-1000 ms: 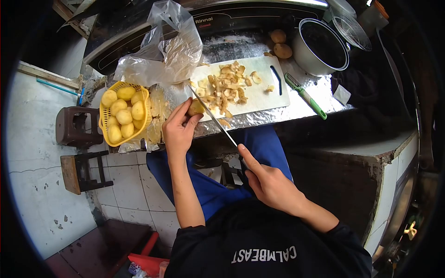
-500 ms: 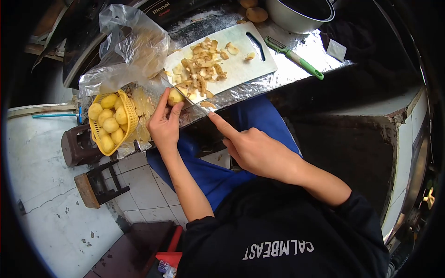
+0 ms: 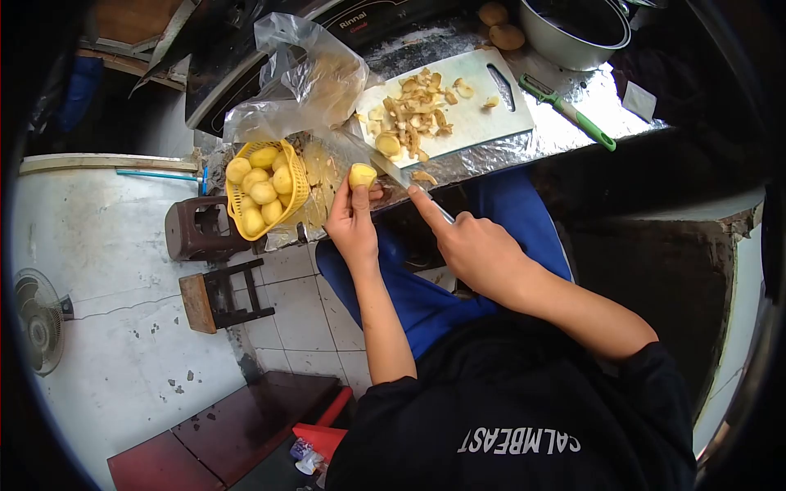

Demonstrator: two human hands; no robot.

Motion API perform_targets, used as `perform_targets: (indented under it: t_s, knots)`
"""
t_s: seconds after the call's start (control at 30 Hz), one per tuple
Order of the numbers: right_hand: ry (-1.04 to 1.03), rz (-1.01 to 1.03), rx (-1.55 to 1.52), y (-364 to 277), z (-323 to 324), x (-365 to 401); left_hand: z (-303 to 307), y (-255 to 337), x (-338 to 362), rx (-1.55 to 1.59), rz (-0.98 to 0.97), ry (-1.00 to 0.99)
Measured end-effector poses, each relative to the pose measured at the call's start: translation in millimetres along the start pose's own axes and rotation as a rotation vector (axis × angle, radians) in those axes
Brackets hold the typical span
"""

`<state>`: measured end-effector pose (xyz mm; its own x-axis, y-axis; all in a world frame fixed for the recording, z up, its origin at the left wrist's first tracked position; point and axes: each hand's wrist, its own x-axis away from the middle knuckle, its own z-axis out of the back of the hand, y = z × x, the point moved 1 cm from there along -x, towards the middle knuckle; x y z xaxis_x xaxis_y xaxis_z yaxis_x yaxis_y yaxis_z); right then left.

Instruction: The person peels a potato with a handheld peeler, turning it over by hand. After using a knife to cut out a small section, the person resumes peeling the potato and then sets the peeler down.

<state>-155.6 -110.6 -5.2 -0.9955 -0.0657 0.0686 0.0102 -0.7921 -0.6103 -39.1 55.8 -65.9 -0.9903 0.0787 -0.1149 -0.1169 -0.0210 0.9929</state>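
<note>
A pale yellow piece of cut potato [image 3: 362, 175] is pinched in the fingertips of my left hand [image 3: 354, 226], just off the counter's front edge. My right hand [image 3: 485, 255] grips a knife [image 3: 396, 173], its forefinger stretched along the back of the blade. The blade lies between the held piece and the white cutting board [image 3: 479, 123]. On the board's near left corner rests another cut potato piece [image 3: 387, 146], beside a heap of brownish peelings [image 3: 419, 110].
A yellow basket [image 3: 301, 190] of peeled potatoes stands to the left, near a clear plastic bag [image 3: 307, 86]. Right of the board lie a green-handled peeler [image 3: 573, 114] and a pot [image 3: 565, 51]. Unpeeled potatoes [image 3: 506, 37] sit behind. Brown stool [image 3: 190, 233] below.
The potato at the board's corner is now in two pieces; my left hand has lifted one away while the other stays on the board. The camera view has shifted, sliding the scene right.
</note>
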Motion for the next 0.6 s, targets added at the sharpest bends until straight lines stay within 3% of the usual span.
perform_targets:
  t_s: [0.3, 0.37, 0.6]
  knots:
    - [0.136, 0.214, 0.254, 32, 61, 25, 20, 26, 10, 0.77, 0.155, -0.023]
    - [0.219, 0.198, 0.265, 55, 73, 24, 20, 34, 14, 0.94, 0.139, -0.193]
    - [0.289, 0.011, 0.452, 110, 109, -17, 25, 62, 24, 0.944, 0.027, -0.341]
